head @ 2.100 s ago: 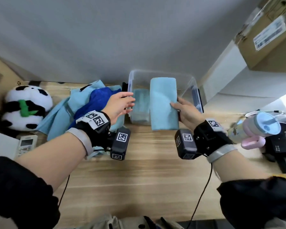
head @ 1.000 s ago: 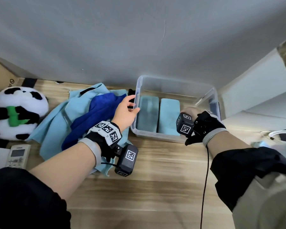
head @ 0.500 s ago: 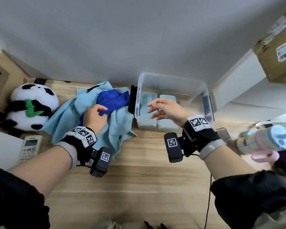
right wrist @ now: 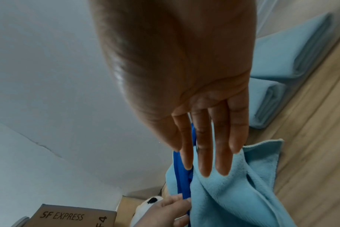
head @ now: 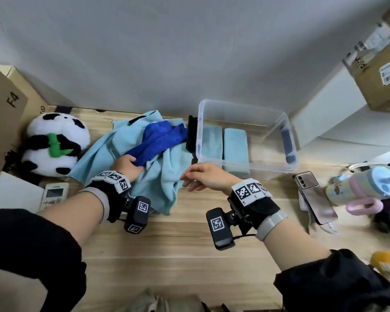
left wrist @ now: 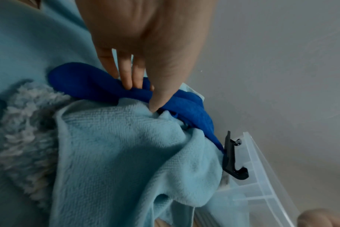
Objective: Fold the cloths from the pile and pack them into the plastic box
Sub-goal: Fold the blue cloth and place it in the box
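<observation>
On the wooden table (head: 171, 248), left of box: pile of light blue cloths (head: 164, 176) is lying with crumpled dark blue cloth (head: 160, 140) on top.
Left hand (head: 126, 166): is pinching dark blue cloth, fingers curled round it.
Right hand (head: 204, 176): is hovering by pile edge, fingers straight, holding nothing.
Clear plastic box (head: 288, 140): is holding two folded light blue cloths (head: 235, 146) side by side.

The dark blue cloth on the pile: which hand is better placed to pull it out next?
Left. The left hand already pinches the dark blue cloth, while the right hand hovers open beside the light blue towel.
</observation>
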`<action>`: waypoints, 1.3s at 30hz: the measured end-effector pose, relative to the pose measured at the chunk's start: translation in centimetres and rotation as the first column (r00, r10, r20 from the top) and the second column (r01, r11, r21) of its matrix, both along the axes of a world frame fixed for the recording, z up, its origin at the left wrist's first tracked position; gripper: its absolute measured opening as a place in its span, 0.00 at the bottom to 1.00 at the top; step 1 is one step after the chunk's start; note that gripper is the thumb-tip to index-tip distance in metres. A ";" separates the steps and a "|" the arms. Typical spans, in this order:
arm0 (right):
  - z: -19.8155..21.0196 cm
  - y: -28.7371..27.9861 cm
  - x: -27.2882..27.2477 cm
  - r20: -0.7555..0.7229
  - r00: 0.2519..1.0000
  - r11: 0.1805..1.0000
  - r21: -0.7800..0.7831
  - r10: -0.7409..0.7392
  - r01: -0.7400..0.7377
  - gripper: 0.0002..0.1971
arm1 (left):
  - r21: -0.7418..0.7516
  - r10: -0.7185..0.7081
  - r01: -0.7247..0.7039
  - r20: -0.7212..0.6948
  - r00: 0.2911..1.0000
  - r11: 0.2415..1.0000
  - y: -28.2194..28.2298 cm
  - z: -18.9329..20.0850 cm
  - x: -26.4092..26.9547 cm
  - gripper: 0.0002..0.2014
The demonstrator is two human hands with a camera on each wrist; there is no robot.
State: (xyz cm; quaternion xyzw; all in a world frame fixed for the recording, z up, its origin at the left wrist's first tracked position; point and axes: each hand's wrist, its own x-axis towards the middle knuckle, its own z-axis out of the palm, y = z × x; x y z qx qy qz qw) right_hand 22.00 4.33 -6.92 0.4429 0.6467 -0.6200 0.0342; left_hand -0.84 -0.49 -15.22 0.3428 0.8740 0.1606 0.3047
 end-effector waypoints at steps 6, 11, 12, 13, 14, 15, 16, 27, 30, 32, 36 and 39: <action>-0.7 -0.2 -0.1 0.042 0.999 0.999 0.013 -0.030 0.030 0.09 | 0.103 0.030 -0.023 -0.063 0.998 0.994 0.1 1.2 -0.7 0.10; -0.1 -0.5 -1.8 -0.033 0.996 0.991 0.093 -0.088 0.091 0.08 | 0.386 -0.054 -0.064 0.288 0.956 0.920 0.7 5.4 -0.1 0.05; 0.1 -0.6 -2.4 -0.073 0.991 0.985 0.126 -0.110 0.119 0.05 | 0.428 -0.074 -0.082 0.335 0.939 0.900 0.7 6.5 0.2 0.05; 0.4 -0.8 -2.8 -0.118 0.985 0.975 0.172 -0.124 0.143 0.04 | 0.473 -0.095 -0.101 0.373 0.923 0.875 0.8 7.6 0.6 0.08; 0.7 -1.1 -3.2 -0.165 0.978 0.958 0.233 -0.131 0.168 0.07 | 0.513 -0.111 -0.120 0.397 0.911 0.850 0.9 8.7 1.1 0.10; 0.9 -1.3 -3.5 -0.212 0.969 0.936 0.296 -0.129 0.190 0.12 | 0.551 -0.128 -0.135 0.412 0.902 0.824 0.8 9.7 1.6 0.11; 1.3 -1.5 -3.7 -0.255 0.959 0.913 0.348 -0.127 0.213 0.18 | 0.582 -0.147 -0.145 0.425 0.893 0.800 0.8 10.7 2.2 0.11; 7.2 -3.2 0.3 -0.507 0.854 0.741 0.529 -0.116 0.414 0.07 | 0.639 -0.243 -0.235 0.568 0.787 0.733 0.0 17.2 7.4 0.07; 7.7 -3.4 2.5 -0.529 0.829 0.726 0.496 -0.183 0.477 0.10 | 0.566 -0.315 -0.199 0.678 0.664 0.800 -1.1 17.5 9.1 0.02; 7.5 -3.8 4.0 -0.524 0.824 0.734 0.470 -0.215 0.490 0.11 | 0.564 -0.369 -0.140 0.687 0.626 0.814 -1.9 17.1 10.7 0.10; 6.2 -4.5 6.5 -0.484 0.810 0.732 0.410 -0.331 0.544 0.14 | 0.572 -0.493 0.160 0.492 0.718 0.804 -3.3 15.4 13.5 0.27; 5.4 -4.7 8.2 -0.461 0.802 0.718 0.401 -0.379 0.570 0.13 | 0.557 -0.571 0.344 0.304 0.762 0.756 -3.9 14.0 15.7 0.25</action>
